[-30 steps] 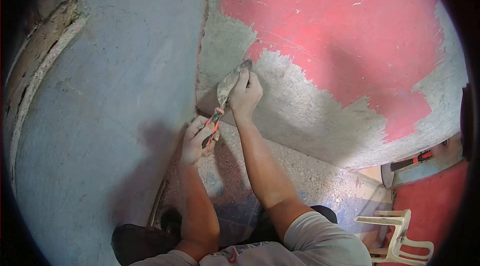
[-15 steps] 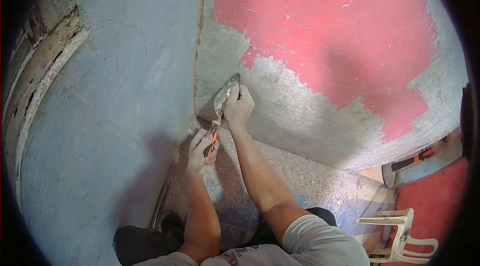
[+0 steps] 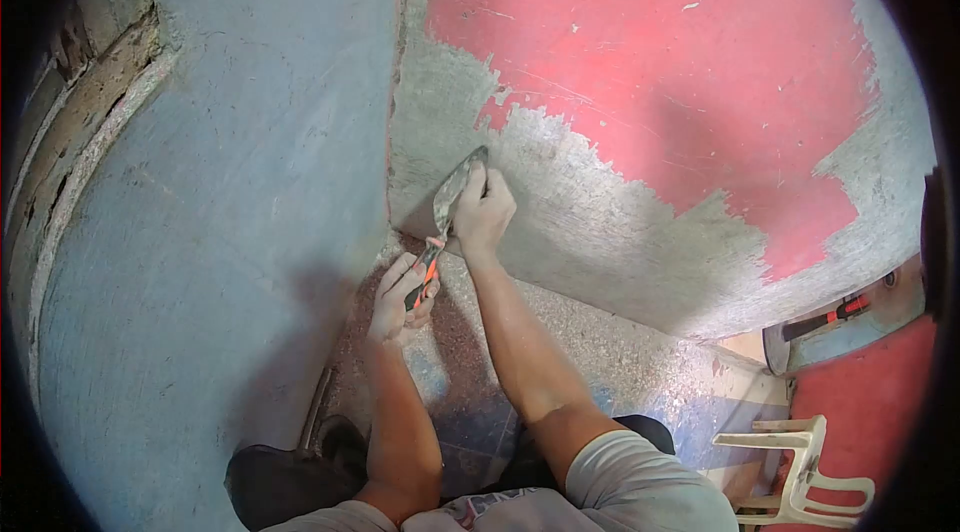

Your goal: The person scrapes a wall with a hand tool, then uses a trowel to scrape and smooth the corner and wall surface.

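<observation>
A trowel [image 3: 452,194] with a grey, plaster-caked blade and an orange-and-black handle lies against the wall near the inside corner. My left hand [image 3: 397,296] is closed around the handle, low down by the floor. My right hand [image 3: 483,210] presses its fingers on the back of the blade, holding it to the wall. The red wall [image 3: 680,62] carries a band of grey plaster [image 3: 600,222] along its lower part and up the corner.
A grey-blue plastered wall [image 3: 220,232] fills the left. The speckled floor [image 3: 600,352] runs below. A white plastic chair [image 3: 800,472] stands at the lower right, with a round pan holding an orange-handled tool [image 3: 830,317] above it. My dark shoe [image 3: 290,482] is at the bottom.
Both hands and the trowel slid down the wall from one second ago, then crept slightly back up and right in the last half second.
</observation>
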A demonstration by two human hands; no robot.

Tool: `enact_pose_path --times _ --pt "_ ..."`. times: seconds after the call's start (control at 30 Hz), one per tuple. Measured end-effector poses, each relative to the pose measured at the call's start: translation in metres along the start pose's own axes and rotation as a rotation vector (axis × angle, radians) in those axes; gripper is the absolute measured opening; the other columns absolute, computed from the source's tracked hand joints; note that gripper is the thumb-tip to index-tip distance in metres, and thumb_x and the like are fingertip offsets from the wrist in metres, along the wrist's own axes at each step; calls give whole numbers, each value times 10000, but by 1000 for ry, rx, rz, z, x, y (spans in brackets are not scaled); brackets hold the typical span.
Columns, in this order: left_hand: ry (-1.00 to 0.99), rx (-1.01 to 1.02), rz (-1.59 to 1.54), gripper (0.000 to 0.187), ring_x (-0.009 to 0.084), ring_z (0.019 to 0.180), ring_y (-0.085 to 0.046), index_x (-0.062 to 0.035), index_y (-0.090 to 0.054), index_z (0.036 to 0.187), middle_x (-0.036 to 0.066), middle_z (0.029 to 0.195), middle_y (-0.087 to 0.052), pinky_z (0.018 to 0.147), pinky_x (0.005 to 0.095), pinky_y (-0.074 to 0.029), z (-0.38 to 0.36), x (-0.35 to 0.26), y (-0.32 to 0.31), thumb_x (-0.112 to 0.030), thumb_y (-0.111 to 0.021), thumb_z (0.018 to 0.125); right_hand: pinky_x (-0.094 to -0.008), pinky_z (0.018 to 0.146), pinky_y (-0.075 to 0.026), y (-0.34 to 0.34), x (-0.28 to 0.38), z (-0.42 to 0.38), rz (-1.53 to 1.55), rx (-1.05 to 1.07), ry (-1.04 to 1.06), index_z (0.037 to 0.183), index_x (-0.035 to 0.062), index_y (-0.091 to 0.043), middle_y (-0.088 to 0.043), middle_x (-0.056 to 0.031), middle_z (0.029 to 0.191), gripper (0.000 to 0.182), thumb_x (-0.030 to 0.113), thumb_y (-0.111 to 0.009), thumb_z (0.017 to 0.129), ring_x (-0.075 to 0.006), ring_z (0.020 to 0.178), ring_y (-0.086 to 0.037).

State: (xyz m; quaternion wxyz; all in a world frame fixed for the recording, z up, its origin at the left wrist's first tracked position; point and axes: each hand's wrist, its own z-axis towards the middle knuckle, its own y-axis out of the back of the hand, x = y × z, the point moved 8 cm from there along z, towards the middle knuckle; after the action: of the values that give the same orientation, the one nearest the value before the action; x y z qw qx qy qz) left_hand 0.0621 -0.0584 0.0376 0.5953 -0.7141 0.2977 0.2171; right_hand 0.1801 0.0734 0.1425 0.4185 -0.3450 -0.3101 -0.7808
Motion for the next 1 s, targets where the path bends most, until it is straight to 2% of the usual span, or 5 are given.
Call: enact_pose_path --times 0.2,0.3,0.67,0.77,1.0 --pt "-128 49 57 145 37 423 -379 -102 -524 1023 47 787 -592 374 220 -261 6 -46 -50 -231 -578 1061 -446 703 -514 6 49 60 51 30 -55 895 -25 -693 -657 -233 749 297 218 -594 1033 -382 743 -697" --pt "-54 29 32 144 38 415 -372 -108 -528 1030 43 782 -593 373 226 -266 12 -16 -9 -240 -578 1062 -444 643 -458 -1 19 26 122 -95 95 825 -52 -617 -564 -224 687 348 224 -599 1037 -286 615 -546" --pt "-75 93 -23 132 37 414 -378 -121 -490 1009 50 795 -588 367 205 -268 12 -35 -61 -220 -552 1071 -395 616 -452 17 51 64 178 -83 79 859 -45 -651 -567 -206 687 309 211 -612 1028 -240 603 -547" --pt "-26 81 -40 143 44 406 -381 -124 -490 1008 51 793 -589 369 208 -271 17 0 -8 -233 -560 1068 -422 629 -469 3 3 16 24 -48 15 875 -29 -669 -619 -219 708 301 225 -609 1026 -320 613 -603" --pt "-89 127 22 164 34 412 -386 -102 -508 1041 55 815 -598 366 205 -288 3 -44 -44 -243 -592 1050 -464 603 -467 11 34 46 17 -30 20 828 -17 -645 -633 -209 689 313 225 -606 1023 -345 617 -649"
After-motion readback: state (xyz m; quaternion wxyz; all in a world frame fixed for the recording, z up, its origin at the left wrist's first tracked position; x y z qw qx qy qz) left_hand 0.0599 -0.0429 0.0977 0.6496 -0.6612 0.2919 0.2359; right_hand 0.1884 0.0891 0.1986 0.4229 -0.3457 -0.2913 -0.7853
